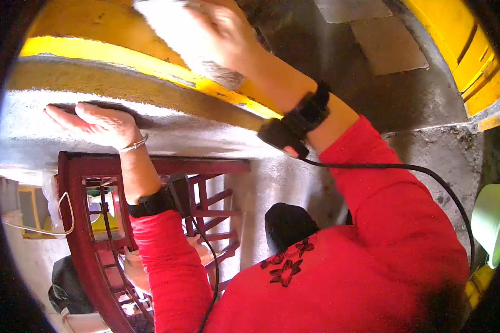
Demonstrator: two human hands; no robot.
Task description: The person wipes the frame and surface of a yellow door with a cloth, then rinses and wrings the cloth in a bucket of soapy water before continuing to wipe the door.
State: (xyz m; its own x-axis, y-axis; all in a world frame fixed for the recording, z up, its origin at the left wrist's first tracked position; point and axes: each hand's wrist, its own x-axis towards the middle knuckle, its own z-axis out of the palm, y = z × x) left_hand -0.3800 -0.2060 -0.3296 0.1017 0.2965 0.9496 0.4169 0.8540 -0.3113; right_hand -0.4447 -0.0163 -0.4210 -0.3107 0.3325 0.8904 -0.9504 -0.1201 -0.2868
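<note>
My right hand is at the top middle, closed round a white cloth. The cloth is overexposed and a little blurred, with a greyish fuzzy end hanging below my hand. It lies against a yellow-painted surface with a brighter yellow edge strip. At the left, my left hand has its fingers stretched out beside the grey-white wall under that strip; it holds nothing visible. Whether its palm touches the wall I cannot tell.
Below my left arm stands a dark red wooden frame with bars. A black cable runs from my right wrist device. A pale green basin is at the right edge, with yellow panels above and grey floor between.
</note>
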